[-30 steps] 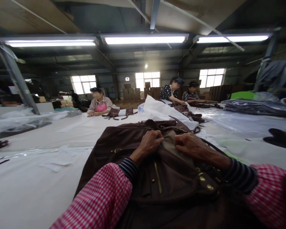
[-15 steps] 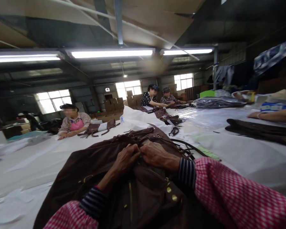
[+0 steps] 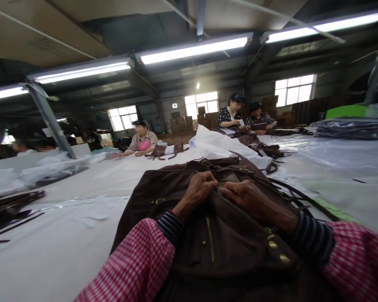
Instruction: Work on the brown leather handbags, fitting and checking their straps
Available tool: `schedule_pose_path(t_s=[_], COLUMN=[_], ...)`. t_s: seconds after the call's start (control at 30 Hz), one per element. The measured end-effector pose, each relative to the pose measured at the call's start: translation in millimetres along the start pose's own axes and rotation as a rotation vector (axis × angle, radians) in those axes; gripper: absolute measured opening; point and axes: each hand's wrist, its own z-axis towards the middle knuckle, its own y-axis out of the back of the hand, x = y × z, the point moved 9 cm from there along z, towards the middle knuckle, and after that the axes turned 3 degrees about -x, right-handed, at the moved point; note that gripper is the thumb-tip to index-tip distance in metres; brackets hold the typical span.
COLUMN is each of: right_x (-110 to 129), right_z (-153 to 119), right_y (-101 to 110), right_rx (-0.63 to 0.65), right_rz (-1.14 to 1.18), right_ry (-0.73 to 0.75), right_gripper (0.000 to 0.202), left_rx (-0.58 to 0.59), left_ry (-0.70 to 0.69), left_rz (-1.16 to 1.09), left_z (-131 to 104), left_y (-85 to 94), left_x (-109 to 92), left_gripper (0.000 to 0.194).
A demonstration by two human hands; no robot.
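Note:
A large dark brown bag (image 3: pixel 233 247) with brass zips, studs and rings lies in front of me on the white-covered table. My left hand (image 3: pixel 199 191) is closed, its thumb and fingers pinching the edge of the bag's zipped opening. Just to its right, my right hand (image 3: pixel 250 200) is also closed on the opening's edge, with bent fingers. Paler lining shows in the small gap between the two hands. A zip pull, if either hand has one, is hidden by the fingers. Thin brown straps (image 3: pixel 297 191) trail off the bag's right side.
White wrapping sheet (image 3: pixel 219 144) is bunched behind the bag, with more brown bags (image 3: pixel 260 147) beyond. Plastic-wrapped dark goods (image 3: pixel 353 127) are stacked at right; brown straps (image 3: pixel 12 207) lie at left. Co-workers sit or stand across the table, one in a pink apron (image 3: pixel 145 145).
My view has swung left, so the bag and co-workers appear farther right. The hands have drawn slightly apart, showing more of the opening between them. Both still grip the bag.

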Motion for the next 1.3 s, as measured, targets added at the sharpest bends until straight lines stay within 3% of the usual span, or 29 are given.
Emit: schedule_pose_path(t_s=[0.2,0.47,0.63,1.03,1.3], right_x=[-0.6,-2.0,-6.1,-12.2,-14.4], right_z=[-4.7,-10.7,-10.6,-4.0,2.1], right_y=[3.1,14.0,14.6,7.6,-3.8], right_rx=[-0.035,-0.209,-0.254,-0.212,-0.083], right_rz=[-0.260,0.053,0.071,0.081,0.046], right_ry=[-0.014,0.057,0.053,-0.009,-0.031], right_gripper=[0.032,0.027,0.026,0.028,0.031], left_rx=[-0.062,-0.104,-0.105,-0.097,0.042], left_ry=[0.125,0.157,0.160,0.146,0.027], left_rz=[-0.141,-0.136,-0.135,-0.155,-0.059], left_z=[2.0,0.5,0.1,-1.5,2.9], left_y=[0.4,3.3,3.2,4.3,-3.5], left_x=[17.3,16.2,16.9,10.8,9.1], left_gripper=[0.016,0.016,0.017,0.017,0.022])
